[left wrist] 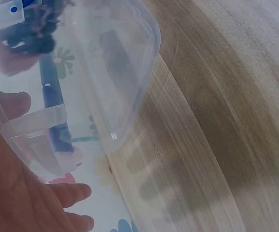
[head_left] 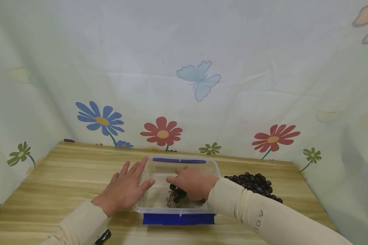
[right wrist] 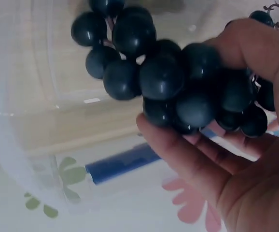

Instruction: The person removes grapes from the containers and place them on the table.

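Observation:
A clear plastic box (head_left: 159, 210) with blue latches stands on the wooden table in the head view. Inside it, my right hand (head_left: 194, 182) holds a bunch of dark grapes (right wrist: 161, 79) between thumb and fingers. Reddish-brown stems stick out of the bunch on the left in the head view. My left hand (head_left: 124, 190) is at the box's left side, fingers extended and thumb reaching over the rim. Through the clear wall in the left wrist view, the grapes look blurred. Part of the bunch is hidden behind my right hand in the head view.
A heap of dark grapes (head_left: 254, 182) lies on the table (head_left: 89, 166) just right of the box, partly covered by my right sleeve. A curtain (head_left: 135, 85) printed with flowers and butterflies surrounds the table's back and sides.

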